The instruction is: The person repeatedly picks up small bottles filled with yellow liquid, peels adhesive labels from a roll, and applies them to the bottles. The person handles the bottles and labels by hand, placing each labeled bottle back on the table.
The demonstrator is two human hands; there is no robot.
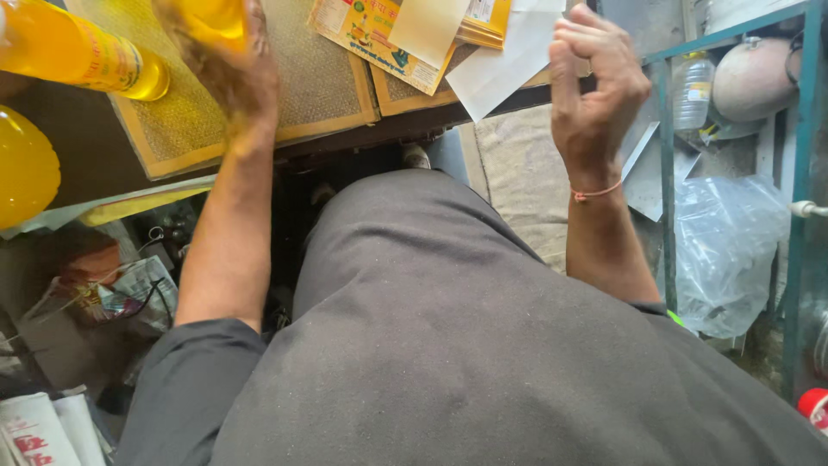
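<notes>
My left hand is blurred by motion at the top left and is closed around a bottle of yellow liquid, over a woven tan mat on the dark table. My right hand is raised at the top right with its fingers curled. Its thumb lies against the edge of a white paper sheet; whether it grips the sheet is unclear. Yellow printed label sheets lie beside that paper. A thin orange thread circles the right wrist.
Another yellow bottle lies on its side at the top left, with a round yellow container below it. A teal metal frame stands on the right, with a clear plastic bag and a clear bottle behind it. Clutter and papers lie lower left.
</notes>
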